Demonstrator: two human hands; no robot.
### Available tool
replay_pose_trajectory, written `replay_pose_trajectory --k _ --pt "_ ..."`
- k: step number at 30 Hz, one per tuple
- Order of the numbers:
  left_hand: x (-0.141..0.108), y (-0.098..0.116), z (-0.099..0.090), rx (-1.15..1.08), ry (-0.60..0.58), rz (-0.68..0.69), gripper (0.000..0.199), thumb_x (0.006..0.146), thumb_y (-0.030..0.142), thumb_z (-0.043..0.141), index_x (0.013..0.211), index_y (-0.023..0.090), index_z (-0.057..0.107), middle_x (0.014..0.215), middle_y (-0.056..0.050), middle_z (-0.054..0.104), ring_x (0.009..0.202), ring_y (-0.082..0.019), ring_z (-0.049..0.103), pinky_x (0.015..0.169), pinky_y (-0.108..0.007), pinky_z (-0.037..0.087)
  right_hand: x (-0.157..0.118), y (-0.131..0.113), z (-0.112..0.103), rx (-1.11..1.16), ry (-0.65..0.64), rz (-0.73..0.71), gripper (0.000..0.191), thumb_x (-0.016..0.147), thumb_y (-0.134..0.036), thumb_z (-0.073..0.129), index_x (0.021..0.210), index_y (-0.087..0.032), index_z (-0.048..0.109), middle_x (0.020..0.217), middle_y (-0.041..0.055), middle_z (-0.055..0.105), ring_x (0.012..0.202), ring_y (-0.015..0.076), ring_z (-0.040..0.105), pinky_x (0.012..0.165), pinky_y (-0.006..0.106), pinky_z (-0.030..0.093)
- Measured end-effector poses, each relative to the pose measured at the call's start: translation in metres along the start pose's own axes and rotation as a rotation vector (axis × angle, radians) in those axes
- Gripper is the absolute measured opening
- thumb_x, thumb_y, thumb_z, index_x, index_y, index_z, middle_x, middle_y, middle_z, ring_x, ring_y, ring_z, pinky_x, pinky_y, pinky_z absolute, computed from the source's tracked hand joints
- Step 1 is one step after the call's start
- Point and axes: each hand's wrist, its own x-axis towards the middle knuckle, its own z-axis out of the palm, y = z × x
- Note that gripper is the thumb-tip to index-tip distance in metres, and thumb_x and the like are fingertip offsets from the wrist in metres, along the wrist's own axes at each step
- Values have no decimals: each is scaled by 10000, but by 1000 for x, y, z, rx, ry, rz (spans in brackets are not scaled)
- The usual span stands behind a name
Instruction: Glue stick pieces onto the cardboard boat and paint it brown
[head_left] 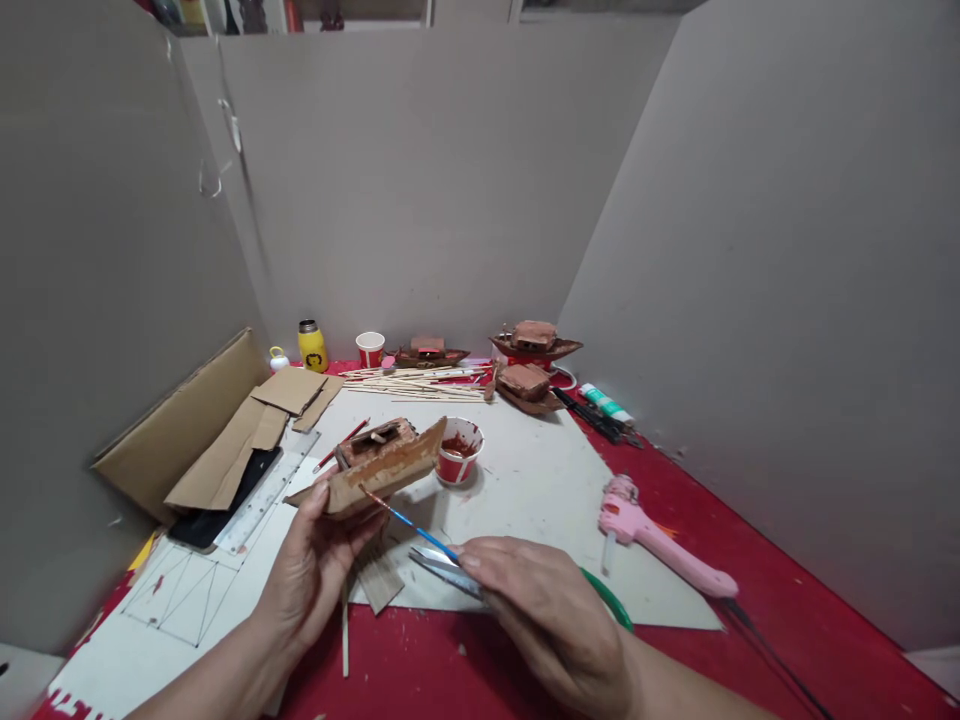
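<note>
My left hand (319, 565) is closed round the underside of a small cardboard model boat (382, 468), tilted so its partly brown-painted side faces me. Between the fingers of my right hand (547, 610) is a thin paintbrush (405, 520) with a blue handle. Its brown tip touches the boat's side. Under my right hand lies a pair of scissors (442, 568) with green handles; the hand hides their middle. Just behind the boat stands a paper cup (459, 462) with reddish-brown paint inside.
Other model boats (536, 340), wooden sticks (420, 380), a yellow bottle (313, 345) and another paper cup (370, 350) stand at the back. Cardboard pieces (225, 450) and a clear ruler (266, 495) lie left. A pink glue gun (660, 545) with a cord lies right.
</note>
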Motion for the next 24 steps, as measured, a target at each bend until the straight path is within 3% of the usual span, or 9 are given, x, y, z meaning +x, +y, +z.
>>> replay_pose_trajectory --k 7,15,21,24 --pt "0 6 1 -48 78 -32 248 807 241 710 1038 152 702 1113 -146 756 1006 -333 728 818 -447 637 -18 17 -5 -64 213 285 380 913 -52 566 1239 -229 646 996 68 783 858 188 768 770 300 642" --pt "-1 5 2 -60 78 -28 169 823 184 690 983 149 731 1099 -130 763 982 -276 728 858 -475 625 -2 1 -3 5 46 63 349 966 -106 495 1288 -181 607 974 85 795 906 186 769 790 272 636" --pt "0 5 0 -50 40 -53 220 809 206 700 1016 141 736 1128 -146 758 1014 -300 727 880 -455 619 -16 22 -5 -37 305 401 267 939 -119 589 1157 -230 696 920 50 792 769 180 767 706 289 645" --pt "-1 6 -1 -34 33 -72 248 809 212 703 1046 145 732 1158 -146 751 1031 -303 723 911 -462 606 -14 18 -4 -14 297 406 250 947 -145 591 1156 -227 702 911 58 795 756 186 768 694 294 647"
